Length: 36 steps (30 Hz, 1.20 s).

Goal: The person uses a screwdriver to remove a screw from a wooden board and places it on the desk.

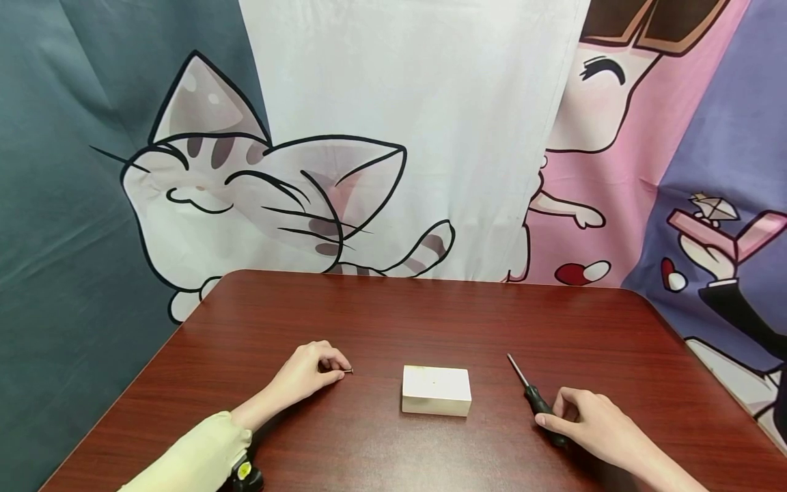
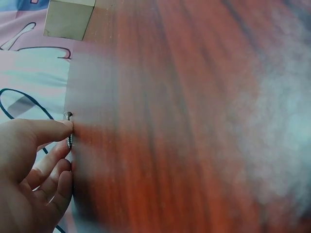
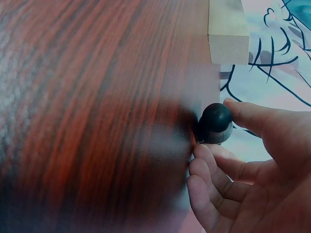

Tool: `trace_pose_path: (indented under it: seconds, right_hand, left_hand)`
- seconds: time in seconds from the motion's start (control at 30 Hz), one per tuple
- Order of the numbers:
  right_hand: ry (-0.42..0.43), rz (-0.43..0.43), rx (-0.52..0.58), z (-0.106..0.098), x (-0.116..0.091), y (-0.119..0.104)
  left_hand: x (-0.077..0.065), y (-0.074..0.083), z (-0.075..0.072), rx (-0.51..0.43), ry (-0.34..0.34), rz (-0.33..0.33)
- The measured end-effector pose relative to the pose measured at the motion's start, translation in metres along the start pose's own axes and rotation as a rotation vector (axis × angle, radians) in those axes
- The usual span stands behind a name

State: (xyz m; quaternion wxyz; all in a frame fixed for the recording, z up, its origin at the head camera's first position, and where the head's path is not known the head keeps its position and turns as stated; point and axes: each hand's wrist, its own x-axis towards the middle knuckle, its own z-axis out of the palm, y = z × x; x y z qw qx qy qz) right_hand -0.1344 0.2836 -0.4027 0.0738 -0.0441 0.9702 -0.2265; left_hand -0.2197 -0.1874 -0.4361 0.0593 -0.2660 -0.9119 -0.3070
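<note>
My left hand (image 1: 309, 370) is on the left side of the table, pinching a small metal screw (image 2: 68, 115) between thumb and fingers. The screw's head and part of its thread show in the left wrist view. On the right, a screwdriver (image 1: 533, 398) with a black handle and thin metal shaft lies with its tip pointing away. Thumb and fingers of my right hand (image 1: 595, 421) grip the handle from either side. Between the hands sits a pale wooden block (image 1: 436, 392) with a small dark hole in its top.
A reddish-brown wooden table (image 1: 344, 437) carries everything. Behind it hangs a cloth backdrop (image 1: 479, 123) printed with a cat and cartoon figures. A black device (image 1: 248, 476) is strapped at the left wrist, below a pale yellow sleeve (image 1: 199, 451).
</note>
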Motion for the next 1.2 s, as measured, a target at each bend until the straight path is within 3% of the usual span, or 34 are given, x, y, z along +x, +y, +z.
trace_pose_path:
  seconds: [0.47,0.73,1.03,1.2]
  right_hand:
    - [0.001,0.031,0.016,-0.0011,-0.0003,-0.001]
    - [0.038,-0.018,0.024,0.0003,-0.0005,-0.0002]
    - [0.076,-0.015,-0.059,0.0024,0.0005,-0.0025]
    - [0.096,-0.019,-0.07,0.0045,-0.0011,-0.0035]
  left_hand:
    - [-0.0019,-0.0011,-0.002,-0.007,-0.023,0.03]
    - [-0.0042,0.0005,-0.0045,0.002,-0.059,0.019]
    - [-0.0075,0.0024,-0.0043,0.033,-0.083,-0.067]
    - [-0.0081,0.0032,-0.0054,0.027,-0.089,-0.072]
